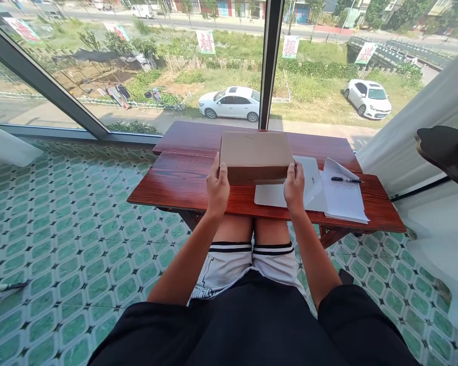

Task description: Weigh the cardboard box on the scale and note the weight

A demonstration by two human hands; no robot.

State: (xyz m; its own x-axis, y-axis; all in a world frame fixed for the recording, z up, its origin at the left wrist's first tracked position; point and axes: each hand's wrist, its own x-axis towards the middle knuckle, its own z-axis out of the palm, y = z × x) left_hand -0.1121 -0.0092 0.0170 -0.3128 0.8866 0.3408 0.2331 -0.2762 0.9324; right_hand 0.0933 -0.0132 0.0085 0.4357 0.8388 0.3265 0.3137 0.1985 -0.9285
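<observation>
A closed brown cardboard box [256, 150] is gripped at both ends, its near face turned toward me. My left hand [218, 187] clasps the left end, thumb on the front face and fingers around the side. On the opposite end my right hand [294, 185] holds the same way. The box appears raised above the dark red wooden table [168, 180]; whether its far edge touches the wood cannot be made out. Partly beneath the box and my right hand lies a flat silver laptop-like slab [313, 190].
White paper sheets [341, 201] with a black pen [345, 179] on top lie on the table's right side. A dark curved object [446, 155] juts in at the far right, near a white curtain [427, 218]. Windows rise behind the table.
</observation>
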